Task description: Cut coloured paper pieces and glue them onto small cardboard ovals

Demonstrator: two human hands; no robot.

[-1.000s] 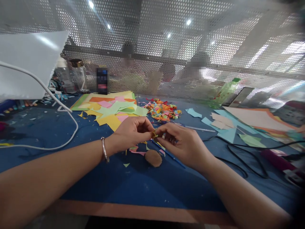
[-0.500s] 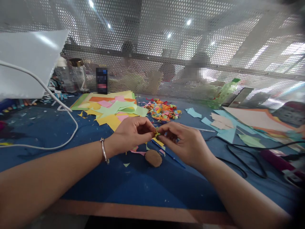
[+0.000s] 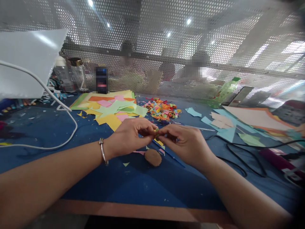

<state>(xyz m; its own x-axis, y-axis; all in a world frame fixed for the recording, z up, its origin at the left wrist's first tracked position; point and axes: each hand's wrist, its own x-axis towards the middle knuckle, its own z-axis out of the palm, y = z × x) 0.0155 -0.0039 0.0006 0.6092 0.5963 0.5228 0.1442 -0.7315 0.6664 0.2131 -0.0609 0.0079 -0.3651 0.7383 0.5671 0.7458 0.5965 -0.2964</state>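
Note:
My left hand (image 3: 131, 137) and my right hand (image 3: 184, 143) meet over the middle of the table, thumbs and fingertips pinched together. Between them is a tiny yellow-green piece of paper (image 3: 156, 130), mostly covered by the fingers. Just below lies a flat brown rounded disc (image 3: 152, 158) on the blue tabletop (image 3: 114, 187). A thin blue stick (image 3: 175, 158) slants out from under my right hand. Small yellow and pink scraps lie beneath the fingers. Beyond my hands sits a heap of small colourful paper bits (image 3: 163, 109).
Coloured paper sheets (image 3: 108, 121) spread behind my left hand; blue and peach papers (image 3: 247, 116) lie right. A white cable (image 3: 75, 127) loops at left, black cables (image 3: 252, 162) at right. Bottles (image 3: 78, 76), a phone (image 3: 101, 80) and a perforated screen (image 3: 152, 38) stand behind.
My fingertips have closed in around the small paper piece, so less of it shows. Both hands stay in nearly the same place.

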